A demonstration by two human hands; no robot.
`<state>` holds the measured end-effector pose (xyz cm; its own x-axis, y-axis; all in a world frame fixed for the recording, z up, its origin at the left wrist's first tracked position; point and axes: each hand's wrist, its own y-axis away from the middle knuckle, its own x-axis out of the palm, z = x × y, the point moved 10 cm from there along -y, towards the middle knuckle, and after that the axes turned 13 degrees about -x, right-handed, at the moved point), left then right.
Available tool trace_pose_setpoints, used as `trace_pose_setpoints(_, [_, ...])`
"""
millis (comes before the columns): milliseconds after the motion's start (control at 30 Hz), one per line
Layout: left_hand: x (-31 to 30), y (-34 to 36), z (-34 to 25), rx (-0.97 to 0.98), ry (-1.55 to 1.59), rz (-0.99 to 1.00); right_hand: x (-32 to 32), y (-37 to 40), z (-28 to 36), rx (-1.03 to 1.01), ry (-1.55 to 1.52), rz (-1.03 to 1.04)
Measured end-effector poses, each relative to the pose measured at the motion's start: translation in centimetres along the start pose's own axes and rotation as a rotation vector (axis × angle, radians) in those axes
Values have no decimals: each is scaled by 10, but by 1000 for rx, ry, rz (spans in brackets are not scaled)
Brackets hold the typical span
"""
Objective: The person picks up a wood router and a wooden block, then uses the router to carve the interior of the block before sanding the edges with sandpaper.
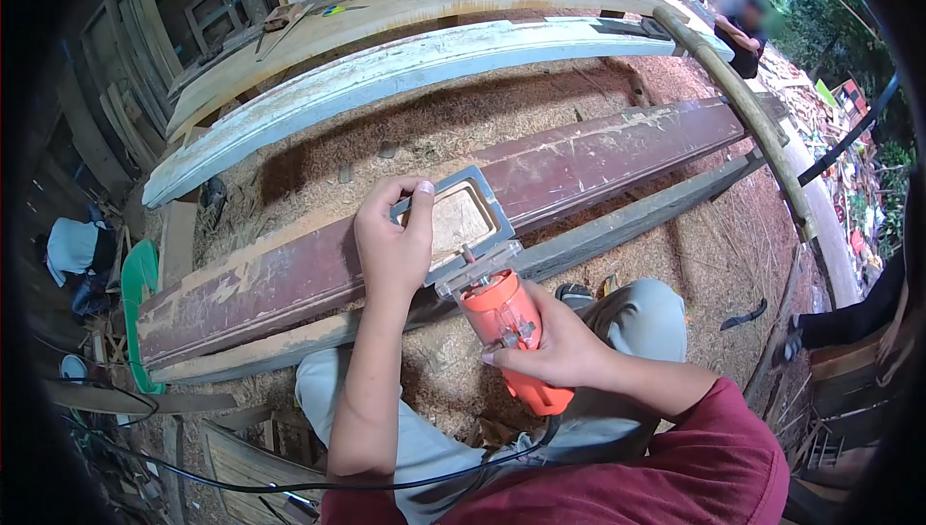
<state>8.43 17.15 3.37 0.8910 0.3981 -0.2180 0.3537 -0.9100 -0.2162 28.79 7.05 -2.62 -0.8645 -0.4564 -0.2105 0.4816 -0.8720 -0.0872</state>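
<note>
My right hand (559,340) is wrapped round the body of an orange trim router (506,313) with a clear base. The router is tilted, its bit pointing at the near edge of a small rectangular wooden piece (465,216). That piece has a dark grey border and a pale recess with rounded corners. My left hand (397,231) grips its left side, thumb over the top edge and fingers partly hidden. Under it lies a long reddish-brown board (598,159), scuffed and dusted.
A grey timber (617,207) runs along the board's near side. Beyond are a white-painted plank (415,60) and a wooden bench (405,14). The black power cord (318,486) crosses my lap. Wood shavings cover the ground. A person (745,38) stands back right; another's arm shows at right.
</note>
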Motion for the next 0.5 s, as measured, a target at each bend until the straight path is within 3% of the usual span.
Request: trace_pose_setpoints(500, [-1, 0, 0, 24, -16, -3, 0, -1, 2, 28, 1, 4])
